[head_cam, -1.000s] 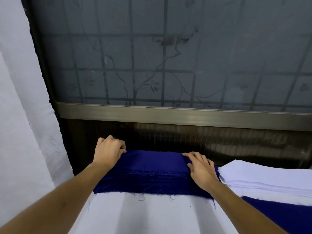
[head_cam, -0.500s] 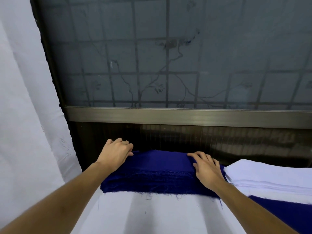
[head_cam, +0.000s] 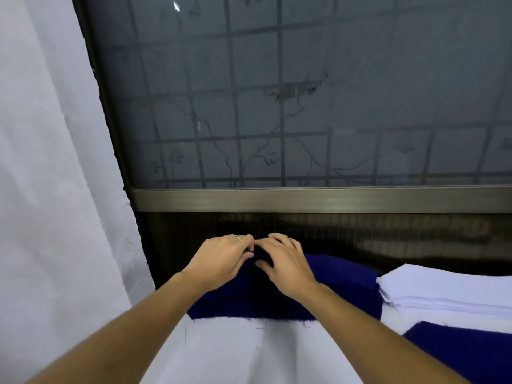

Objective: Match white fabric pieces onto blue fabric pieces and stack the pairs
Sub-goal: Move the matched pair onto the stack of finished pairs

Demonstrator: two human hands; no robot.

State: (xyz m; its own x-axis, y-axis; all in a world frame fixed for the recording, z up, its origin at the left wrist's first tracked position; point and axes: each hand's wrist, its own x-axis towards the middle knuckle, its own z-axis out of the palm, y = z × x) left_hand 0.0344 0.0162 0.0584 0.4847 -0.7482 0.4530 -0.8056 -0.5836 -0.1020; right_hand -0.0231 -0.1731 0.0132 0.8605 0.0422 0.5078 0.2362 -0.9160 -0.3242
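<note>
Blue stack: a pile of dark blue fabric pieces (head_cam: 340, 284) lies at the far edge of the tabletop, against the dark panel under the window. Its near edge is frayed, with loose threads hanging onto the white surface.
Left hand: the left hand (head_cam: 221, 261) sits on the far left part of the blue pile. Its fingers curl down at the far edge with the thumb tucked close beneath them. I cannot tell whether cloth is caught between them.
Ring: a thin ring (head_cam: 237, 237) shows on one finger of the left hand.
Right hand: the right hand (head_cam: 288, 268) lies just beside the left, fingertips almost touching it. Its fingers are lightly bent, its thumb is spread, and it rests flat on top of the blue pile.
White stack: a pile of white fabric pieces (head_cam: 443, 292) lies just right of the blue pile, touching its right edge.
Blue piece: a single flat blue piece (head_cam: 468, 353) lies at the lower right, nearer than the white pile.
Tabletop: the tabletop (head_cam: 249, 356) is covered in white and carries all three.
Window: frosted glass (head_cam: 304, 106) with a grid and branch shadows rises behind, with a metal rail (head_cam: 304, 199) along its base.
Curtain: a white curtain (head_cam: 55, 162) hangs at the left.
</note>
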